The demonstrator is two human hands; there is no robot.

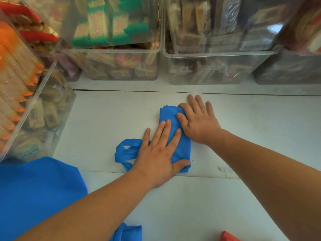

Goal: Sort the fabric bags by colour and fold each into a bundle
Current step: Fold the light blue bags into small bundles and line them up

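Observation:
A blue fabric bag lies folded into a narrow strip on the white table, its handles sticking out to the left. My left hand presses flat on the near half of the strip, fingers straight. My right hand lies flat on the far half, fingers spread past the fabric's right edge. A larger blue bag is spread at the lower left, with another blue piece at the bottom edge. A red fabric corner shows at the bottom right.
Clear plastic bins full of wrapped snacks stand along the far side of the table. Another bin stands to its right. A tilted bin of orange packets crowds the left.

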